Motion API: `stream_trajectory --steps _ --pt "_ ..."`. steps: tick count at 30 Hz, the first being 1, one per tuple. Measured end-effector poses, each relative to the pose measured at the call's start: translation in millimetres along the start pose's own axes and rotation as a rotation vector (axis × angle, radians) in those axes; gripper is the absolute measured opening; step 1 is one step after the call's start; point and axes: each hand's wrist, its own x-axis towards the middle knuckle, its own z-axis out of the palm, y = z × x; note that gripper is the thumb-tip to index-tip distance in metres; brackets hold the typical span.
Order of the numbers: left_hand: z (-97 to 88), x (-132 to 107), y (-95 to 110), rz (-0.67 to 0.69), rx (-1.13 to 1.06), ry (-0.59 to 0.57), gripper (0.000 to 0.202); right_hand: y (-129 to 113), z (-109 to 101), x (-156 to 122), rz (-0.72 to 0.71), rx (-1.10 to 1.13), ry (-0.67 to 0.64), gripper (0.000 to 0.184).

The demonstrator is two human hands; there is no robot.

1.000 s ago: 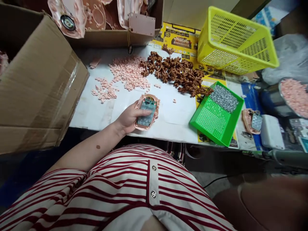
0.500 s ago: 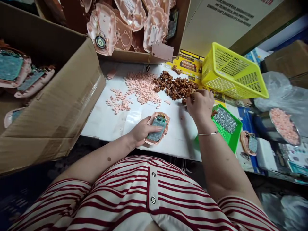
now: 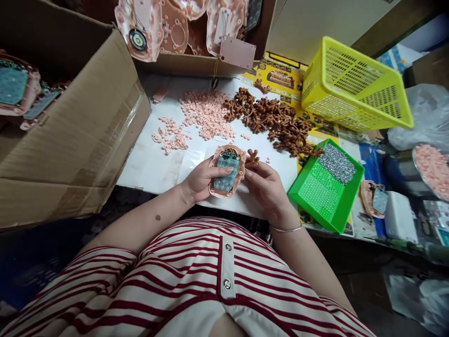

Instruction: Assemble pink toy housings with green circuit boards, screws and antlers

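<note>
My left hand (image 3: 201, 180) grips a pink plastic toy shell (image 3: 216, 189) from its left side, thumb lying across the green circuit board (image 3: 224, 180) set inside. Yellow wires show at the top of the board. In my right hand (image 3: 268, 189) is a brown antler-shaped piece (image 3: 252, 157), pinched by the fingers close against the shell's right edge. Whether the piece touches the shell I cannot tell. Beyond the hands lie a pile of brown antler-shaped pieces (image 3: 277, 119) and a pile of small pink plastic parts (image 3: 205, 112).
A cardboard box (image 3: 94, 112) with board-fitted shells stands left; another box (image 3: 196, 63) of pink shells is at the back. To the right are a yellow basket (image 3: 351, 93), a green tray (image 3: 324, 201) holding small metal screws, and a container of pink pieces (image 3: 433, 166).
My right hand has come from the brown pile back toward the shell, bringing a brown antler-shaped piece. The left hand still holds the shell. The view has shifted slightly.
</note>
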Motion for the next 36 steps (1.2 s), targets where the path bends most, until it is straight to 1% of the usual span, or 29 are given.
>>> stream_trajectory --steps 2,4,5,6,9,11,12,13,14,15,16,17,18,20,22,27,30,32,35,36 --pt "-0.6 0.6 -0.7 -0.006 0.033 0.004 0.050 -9.1 -7.8 -3.1 0.060 0.038 -0.062 0.034" --pt "0.0 0.3 -1.4 -0.042 0.081 -0.013 0.047 -19.0 -14.8 -6.4 0.094 0.077 -0.079 0.047" --pt "0.6 -0.2 -1.6 -0.061 0.112 -0.031 0.046 -23.7 -17.3 -8.0 0.099 0.076 -0.073 0.049" --pt "1.5 -0.9 -1.9 -0.080 0.148 -0.059 0.045 -28.2 -19.3 -9.4 0.100 0.053 -0.066 0.047" --pt "3.5 -2.9 -2.5 -0.110 0.255 -0.129 0.044 -38.6 -24.3 -11.9 0.098 -0.157 -0.096 0.028" --pt "3.9 -3.4 -2.6 -0.096 0.277 -0.112 0.046 -41.9 -29.1 -12.1 0.079 -0.400 -0.107 0.026" --pt "3.8 -3.3 -2.5 -0.080 0.271 -0.089 0.047 -42.3 -31.9 -12.0 0.048 -0.523 -0.073 0.027" --pt "3.6 -3.2 -2.3 -0.061 0.260 -0.068 0.048 -41.8 -34.5 -11.8 0.003 -0.616 -0.001 0.027" --pt "3.4 -3.0 -2.1 -0.049 0.249 -0.058 0.049 -40.8 -36.7 -11.5 -0.049 -0.658 0.096 0.027" --pt "3.1 -2.9 -1.9 -0.044 0.244 -0.057 0.049 -39.5 -37.9 -11.3 -0.098 -0.634 0.197 0.026" --pt "2.8 -2.8 -1.9 -0.047 0.245 -0.063 0.050 -38.3 -38.0 -11.2 -0.134 -0.546 0.278 0.027" --pt "2.6 -2.8 -2.0 -0.056 0.254 -0.077 0.050 -37.3 -36.9 -11.2 -0.152 -0.416 0.327 0.027" --pt "2.3 -2.9 -2.3 -0.070 0.269 -0.094 0.050 -36.6 -34.4 -11.2 -0.153 -0.278 0.343 0.029" --pt "1.7 -2.9 -3.3 -0.094 0.299 -0.120 0.049 -35.7 -26.6 -11.0 -0.130 -0.072 0.309 0.031" --pt "1.3 -2.9 -4.5 -0.104 0.324 -0.130 0.048 -34.1 -17.2 -10.2 -0.110 0.003 0.271 0.030" --pt "2.4 -3.2 -5.6 -0.089 0.342 -0.078 0.053 -24.2 -1.3 -6.0 -0.110 -0.018 0.262 0.028" --pt "3.4 -3.9 -5.2 -0.099 0.343 -0.094 0.053 -20.0 1.6 -5.3 -0.125 -0.030 0.288 0.033" --pt "3.6 -4.1 -4.8 -0.110 0.344 -0.115 0.050 -19.1 1.9 -5.6 -0.170 -0.088 0.299 0.034" --pt "3.1 -3.7 -3.5 -0.124 0.334 -0.133 0.043 -19.0 0.7 -5.2 -0.282 -0.273 0.325 0.032" --pt "2.9 -3.4 -2.9 -0.132 0.324 -0.136 0.041 -19.1 -0.2 -4.6 -0.294 -0.294 0.322 0.032"
